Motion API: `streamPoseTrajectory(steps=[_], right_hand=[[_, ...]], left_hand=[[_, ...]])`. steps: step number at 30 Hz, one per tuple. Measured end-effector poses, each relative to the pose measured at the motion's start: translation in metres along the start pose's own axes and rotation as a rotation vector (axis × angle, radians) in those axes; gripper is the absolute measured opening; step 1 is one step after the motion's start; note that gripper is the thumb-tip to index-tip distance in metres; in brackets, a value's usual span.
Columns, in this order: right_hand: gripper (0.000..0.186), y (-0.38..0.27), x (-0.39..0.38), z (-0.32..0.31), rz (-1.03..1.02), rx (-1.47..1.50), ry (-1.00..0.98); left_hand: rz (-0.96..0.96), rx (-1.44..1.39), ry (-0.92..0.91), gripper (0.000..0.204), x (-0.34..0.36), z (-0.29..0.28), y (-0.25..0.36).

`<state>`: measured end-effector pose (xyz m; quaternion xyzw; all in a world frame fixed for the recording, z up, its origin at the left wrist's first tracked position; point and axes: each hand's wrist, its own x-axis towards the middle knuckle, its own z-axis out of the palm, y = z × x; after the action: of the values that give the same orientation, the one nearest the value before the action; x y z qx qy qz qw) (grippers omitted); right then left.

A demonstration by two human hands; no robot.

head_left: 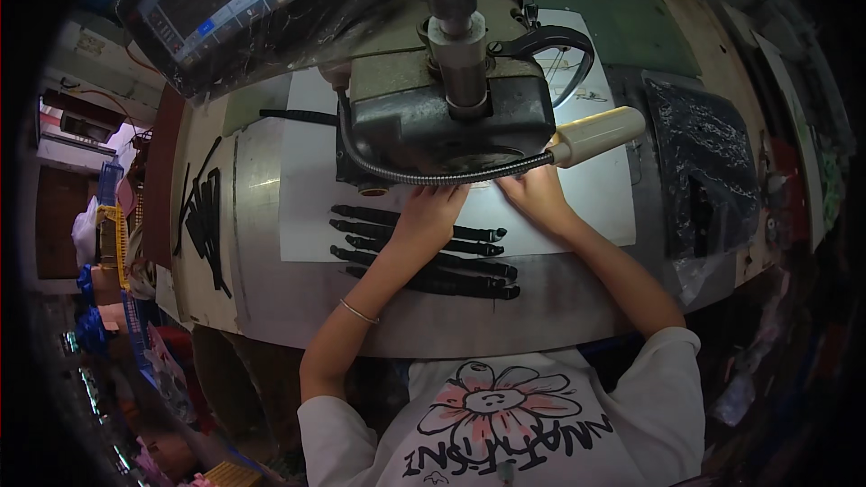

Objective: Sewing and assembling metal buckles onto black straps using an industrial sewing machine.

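My left hand [437,207] and right hand [541,194] both have their fingertips hidden under the sewing machine [397,117], so from here I cannot tell if they grip anything. The black straps [469,265] lie in a row on the near side of the machine, some under my left arm. More black strips [207,216] sit in a pile left of it. A pale lamp [603,133] sticks out at its right.

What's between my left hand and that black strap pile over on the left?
Head view: the left ends of other black straps, the white sheet, then metal tabletop.
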<state>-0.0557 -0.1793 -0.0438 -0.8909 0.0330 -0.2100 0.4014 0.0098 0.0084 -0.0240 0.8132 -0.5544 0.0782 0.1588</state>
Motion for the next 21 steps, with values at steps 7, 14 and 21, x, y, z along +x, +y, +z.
streamPoseTrajectory(steps=[7,14,21], right_hand=[[0.019,-0.003,-0.002,0.000,0.011,-0.003,0.016],[0.017,0.002,-0.002,0.004,-0.021,-0.023,0.087],[0.016,-0.010,-0.001,0.000,-0.056,0.004,0.134]], left_hand=[[0.098,0.107,0.066,0.041,0.002,-0.002,0.005],[0.053,0.049,0.032,0.043,0.001,-0.004,0.002],[-0.038,-0.077,-0.006,0.056,-0.003,-0.005,0.005]])
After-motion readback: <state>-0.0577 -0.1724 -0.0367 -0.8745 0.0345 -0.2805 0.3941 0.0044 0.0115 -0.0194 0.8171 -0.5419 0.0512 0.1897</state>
